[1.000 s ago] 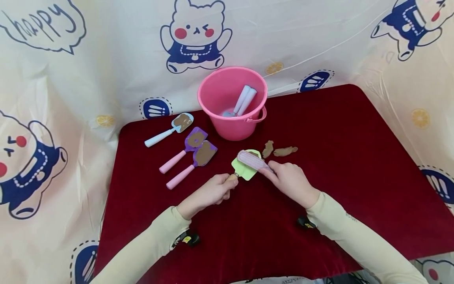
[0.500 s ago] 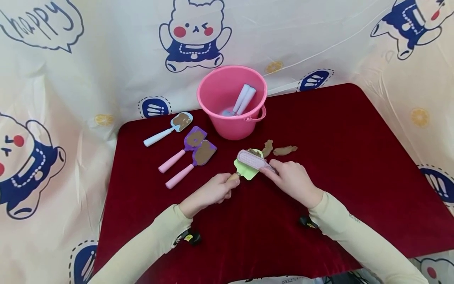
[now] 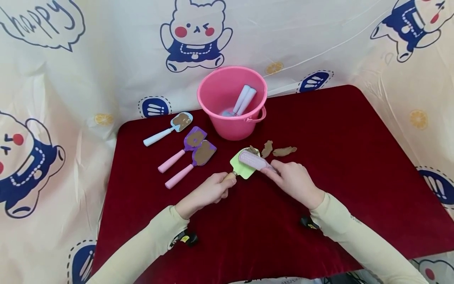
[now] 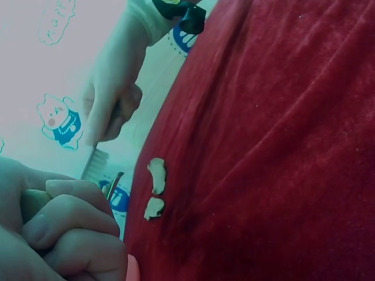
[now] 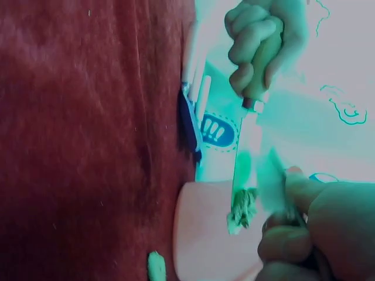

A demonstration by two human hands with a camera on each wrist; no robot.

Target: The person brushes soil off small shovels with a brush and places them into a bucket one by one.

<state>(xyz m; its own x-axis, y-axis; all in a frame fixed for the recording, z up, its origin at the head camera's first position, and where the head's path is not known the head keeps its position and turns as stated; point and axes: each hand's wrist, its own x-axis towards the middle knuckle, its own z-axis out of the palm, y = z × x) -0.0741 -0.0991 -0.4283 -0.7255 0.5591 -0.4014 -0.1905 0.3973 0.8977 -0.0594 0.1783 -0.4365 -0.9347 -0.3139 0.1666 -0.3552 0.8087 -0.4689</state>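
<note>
My left hand (image 3: 212, 188) grips the wooden handle of a small light-green shovel (image 3: 238, 169), held above the table. A pale purple brush (image 3: 252, 161) is in my right hand (image 3: 295, 182), its back facing up over the shovel's blade. Bristles on the brush (image 4: 96, 164) show in the left wrist view. Some crumpled brown clay-like stuff (image 5: 242, 209) clings to the blade's far end in the right wrist view. Two brown strips (image 3: 267, 149) of similar stuff lie on the cloth just beyond the brush. The brush hides part of the blade.
A pink bucket (image 3: 232, 130) stands at the back, with two pale-handled tools (image 3: 244, 100) inside. Left of it lie a light-blue shovel (image 3: 157, 137) and two purple shovels (image 3: 203, 153) with pink handles, brown stuff on their blades. Dark red cloth (image 3: 337, 130) covers the table.
The shovel shifts slightly right, then back left under the brush. Brown stuff on its blade is now bunched near the far edge, with more green showing. Both hands keep their holds.
</note>
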